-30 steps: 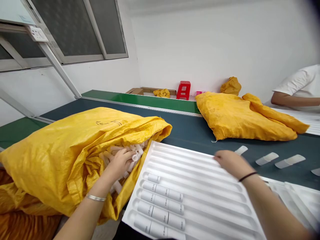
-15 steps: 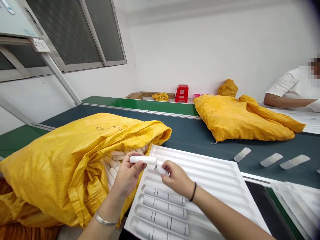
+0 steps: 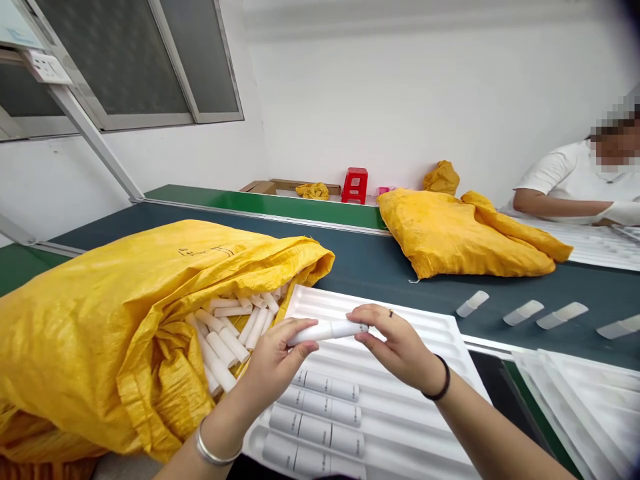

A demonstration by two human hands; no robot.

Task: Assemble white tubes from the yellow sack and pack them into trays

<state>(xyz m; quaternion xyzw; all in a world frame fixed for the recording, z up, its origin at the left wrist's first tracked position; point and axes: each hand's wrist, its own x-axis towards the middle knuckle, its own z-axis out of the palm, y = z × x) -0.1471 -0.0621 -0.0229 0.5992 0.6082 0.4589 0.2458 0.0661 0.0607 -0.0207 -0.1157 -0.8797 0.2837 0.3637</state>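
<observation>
Over the white grooved tray (image 3: 415, 400), my left hand (image 3: 273, 360) pinches a plain white tube (image 3: 311, 333) near its left end. My right hand (image 3: 397, 343) grips a white printed cap (image 3: 346, 329), which meets the tube end to end. How far one sits inside the other I cannot tell. Several printed white caps (image 3: 316, 424) lie in rows in the tray's near left grooves. Left of the tray, a yellow woven sack (image 3: 115, 293) lies with its mouth open, showing many loose white tubes (image 3: 220, 348).
Several translucent cylinders (image 3: 523, 312) lie on the dark conveyor belt (image 3: 350, 260). A second yellow sack (image 3: 460, 233) rests farther back. Clear plastic trays (image 3: 565, 407) are stacked at right. A co-worker's gloved hand (image 3: 625, 213) is over another tray at far right.
My left hand came out of the sack with a tube. My right hand lifted a printed cap from the tray, and the two pieces moved together. The view shifted slightly right.
</observation>
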